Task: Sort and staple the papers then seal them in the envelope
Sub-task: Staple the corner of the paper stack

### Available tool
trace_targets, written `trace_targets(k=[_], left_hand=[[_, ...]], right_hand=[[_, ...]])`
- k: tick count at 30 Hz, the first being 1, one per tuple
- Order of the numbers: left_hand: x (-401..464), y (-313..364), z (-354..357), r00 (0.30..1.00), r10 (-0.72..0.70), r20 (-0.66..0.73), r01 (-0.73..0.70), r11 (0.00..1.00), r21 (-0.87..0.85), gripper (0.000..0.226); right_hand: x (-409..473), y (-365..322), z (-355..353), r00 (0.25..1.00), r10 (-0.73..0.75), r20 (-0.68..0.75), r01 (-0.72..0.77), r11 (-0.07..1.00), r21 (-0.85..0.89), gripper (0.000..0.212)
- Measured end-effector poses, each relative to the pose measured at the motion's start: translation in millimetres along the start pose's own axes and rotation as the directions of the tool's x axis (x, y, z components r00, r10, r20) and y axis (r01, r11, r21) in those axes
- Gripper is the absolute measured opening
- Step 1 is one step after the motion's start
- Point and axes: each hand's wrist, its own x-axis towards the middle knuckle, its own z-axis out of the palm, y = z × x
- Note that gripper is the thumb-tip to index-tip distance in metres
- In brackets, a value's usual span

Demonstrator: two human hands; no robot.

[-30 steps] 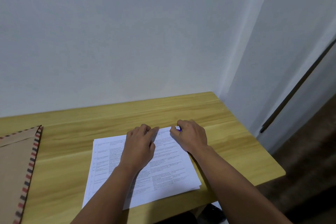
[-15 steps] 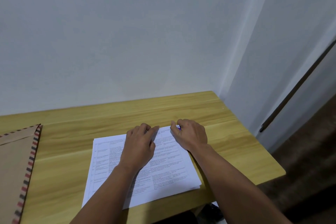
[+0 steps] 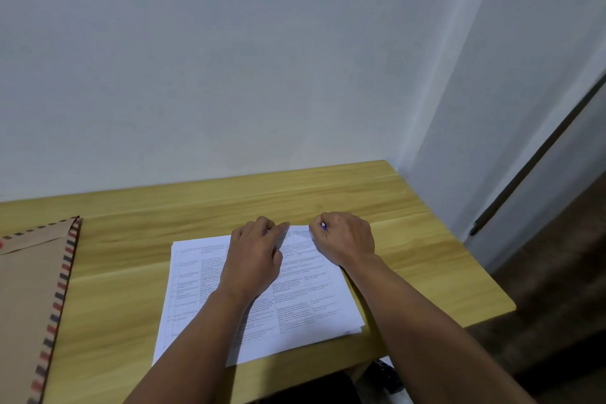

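Paper, white and thin, printed with a ruled table of small text, is laid as a slightly fanned stack of papers (image 3: 305, 292) near the front edge of the table (image 3: 410, 239); lower sheets are seen peeking out at the near right corner. The left hand (image 3: 254, 259) is rested palm down on the stack, its fingers loosely bent and its fingertips pressed on the far edge of the sheets. The right hand (image 3: 344, 238) is curled at the far right corner of the stack, and a small blue object (image 3: 323, 226) is pinched between its fingers; what that object is cannot be told. A brown kraft envelope (image 3: 29, 298), matte, with a red-and-dark striped border and its pointed flap lying open, is placed flat at the left of the table, well apart from the papers. The tabletop is made of light yellowish wood with a fine lengthwise grain and a smooth finish. It is set into a corner of plain white walls (image 3: 229, 59). A dark slanted strip (image 3: 537, 154) is seen on the right, with dark flooring (image 3: 564, 289) below.
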Motion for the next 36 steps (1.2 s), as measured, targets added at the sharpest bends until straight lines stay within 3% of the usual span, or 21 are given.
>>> trace_targets(k=[7, 10, 15, 20, 26, 28, 30, 33, 36], left_hand=[[0.7, -0.3, -1.1, 1.0, -0.02, 0.022, 0.02, 1.0, -0.001, 0.058], [0.7, -2.3, 1.5, 0.998, -0.044, 0.052, 0.043, 0.999, 0.014, 0.056], [0.6, -2.0, 3.2, 0.997, -0.042, 0.07, 0.038, 0.997, 0.067, 0.041], [2.2, -2.2, 9.0, 0.949, -0.088, 0.304, 0.04, 0.986, 0.162, 0.062], [6.1, 2.0, 2.1, 0.905, -0.122, 0.407, 0.051, 0.982, 0.182, 0.071], [7.7, 3.8, -3.7, 0.902, -0.136, 0.409, 0.095, 0.988, 0.118, 0.071], [7.6, 4.8, -13.1, 0.931, -0.166, 0.325, 0.162, 0.986, 0.042, 0.068], [5.1, -4.1, -35.9, 0.94, -0.217, 0.263, 0.201, 0.976, 0.088, 0.065], [-11.7, -31.2, -75.5, 0.903, -0.317, 0.291, 0.268, 0.943, 0.196, 0.064]], right_hand=[[1.1, -5.4, -2.5, 0.997, 0.021, 0.07, -0.02, 1.0, -0.016, 0.066], [5.4, 9.7, -9.5, 0.992, 0.078, 0.096, -0.081, 0.997, 0.018, 0.065], [-9.7, 74.2, -19.5, 0.991, 0.124, -0.058, -0.13, 0.985, -0.114, 0.07], [-19.7, 97.8, -21.2, 0.986, 0.07, -0.151, -0.108, 0.958, -0.267, 0.071], [-16.2, 86.5, -22.9, 0.999, 0.029, -0.045, -0.045, 0.899, -0.436, 0.061], [-15.4, 74.9, -27.8, 0.998, 0.017, -0.054, -0.038, 0.91, -0.413, 0.054], [-15.6, 56.6, -31.5, 0.996, -0.014, -0.088, -0.016, 0.944, -0.329, 0.05], [-15.0, 25.1, -31.8, 0.988, -0.12, -0.098, 0.094, 0.968, -0.234, 0.05], [-19.2, -18.3, -26.7, 0.974, -0.209, 0.084, 0.219, 0.968, -0.126, 0.055]])
